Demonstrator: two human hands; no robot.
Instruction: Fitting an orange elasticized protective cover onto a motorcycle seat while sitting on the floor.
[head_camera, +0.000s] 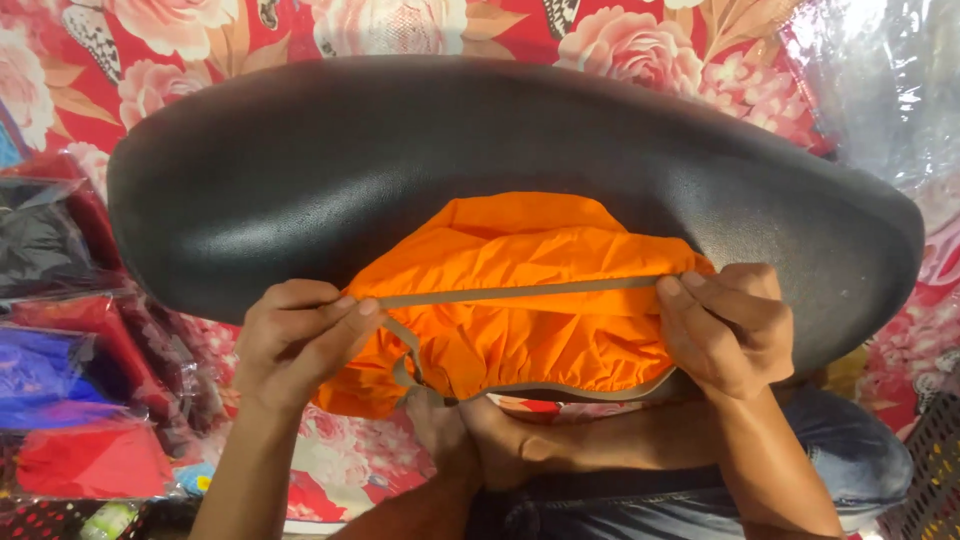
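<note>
Floral cloth behind; left hand (300, 340) & right hand (725, 325) pinch orange cover (520, 300).

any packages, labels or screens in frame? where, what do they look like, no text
Clear plastic packets: stacked at the left edge, flat, holding folded red, blue and dark fabric.
Clear plastic sheet: top right corner, crumpled, glossy, see-through.
Small bottle-like item: bottom left, pale with green; too blurred to tell more.
No screens or signs visible.

Cover (520, 300) lies on seat (300, 170), at its near edge. Left hand (295, 345) on cover's left end, right hand (725, 325) on right end. Packets (70, 400) lie left of seat; sheet (880, 90) far right.
</note>
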